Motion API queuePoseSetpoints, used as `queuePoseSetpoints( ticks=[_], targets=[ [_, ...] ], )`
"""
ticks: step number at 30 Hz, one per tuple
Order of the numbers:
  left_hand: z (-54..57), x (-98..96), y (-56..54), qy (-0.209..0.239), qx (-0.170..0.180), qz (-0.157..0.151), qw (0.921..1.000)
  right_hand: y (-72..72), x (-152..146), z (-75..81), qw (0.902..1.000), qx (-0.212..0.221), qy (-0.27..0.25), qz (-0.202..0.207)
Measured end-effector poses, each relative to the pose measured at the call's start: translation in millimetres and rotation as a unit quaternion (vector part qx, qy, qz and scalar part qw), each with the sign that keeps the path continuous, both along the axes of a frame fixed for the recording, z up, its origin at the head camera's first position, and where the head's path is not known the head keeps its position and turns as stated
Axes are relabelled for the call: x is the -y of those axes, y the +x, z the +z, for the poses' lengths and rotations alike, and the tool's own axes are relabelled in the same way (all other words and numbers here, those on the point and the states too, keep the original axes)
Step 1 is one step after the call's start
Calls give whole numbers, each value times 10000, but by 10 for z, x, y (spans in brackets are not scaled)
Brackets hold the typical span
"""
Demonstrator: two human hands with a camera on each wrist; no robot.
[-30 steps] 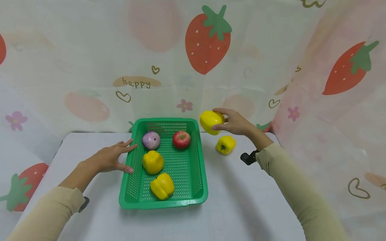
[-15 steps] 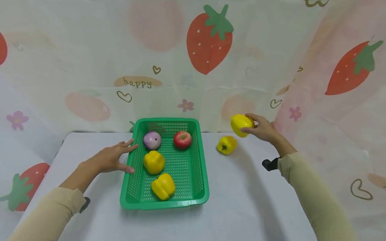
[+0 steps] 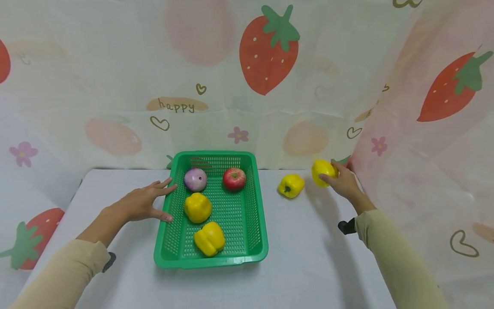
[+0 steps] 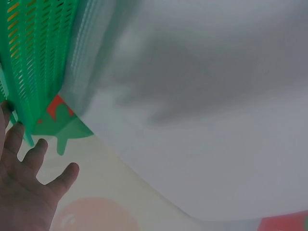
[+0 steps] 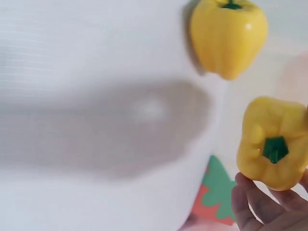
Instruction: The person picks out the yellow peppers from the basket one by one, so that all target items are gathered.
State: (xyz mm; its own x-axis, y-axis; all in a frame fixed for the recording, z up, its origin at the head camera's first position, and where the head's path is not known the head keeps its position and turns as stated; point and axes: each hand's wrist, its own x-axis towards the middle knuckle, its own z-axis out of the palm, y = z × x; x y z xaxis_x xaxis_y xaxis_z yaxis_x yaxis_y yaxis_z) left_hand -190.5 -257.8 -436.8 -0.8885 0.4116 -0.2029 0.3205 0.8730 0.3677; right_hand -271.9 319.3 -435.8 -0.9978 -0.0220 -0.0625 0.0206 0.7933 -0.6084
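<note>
My right hand [image 3: 344,181] grips a yellow bell pepper [image 3: 323,172] over the table's back right; the right wrist view shows the green stem of this held pepper [image 5: 274,144]. Just left of it, another yellow bell pepper [image 3: 291,186] lies on the table. My left hand [image 3: 143,201] has its fingers spread at the left rim of a green plastic basket [image 3: 211,261], fingertips at the rim. Inside the basket are a purple onion-like bulb [image 3: 195,180], a red apple [image 3: 234,179], a yellow bell pepper [image 3: 198,207] and one more yellow pepper [image 3: 209,239] nearer the front.
A white-covered table [image 3: 297,257] carries everything. Behind it and at the right hangs a cloth backdrop [image 3: 216,124] printed with strawberries, hearts and flowers. The basket's back edge stands near the table's back edge.
My right hand has carried its pepper rightward from beside the basket's back right corner, past the pepper on the table, then lowered it. My left hand stays at the basket's rim.
</note>
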Motion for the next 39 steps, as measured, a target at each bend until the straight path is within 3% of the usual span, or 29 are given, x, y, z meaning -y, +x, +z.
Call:
queuePoseSetpoints(
  ticks=[7, 20, 33, 39],
  targets=[
    [-6, 1, -5, -18, 26, 5, 10000, 27, -82, -296, 9980, 365, -291, -432],
    [-5, 4, 3, -17, 84, 33, 10000, 74, -139, -581, 9895, 1018, -524, -882],
    [-32, 26, -9, -31, 84, 51, 9999, 83, -137, -675, 9861, 1140, -682, -1001],
    [-28, 16, -9, -35, 98, 71, 9999, 68, -149, -655, 9874, 1223, -535, -850]
  ],
)
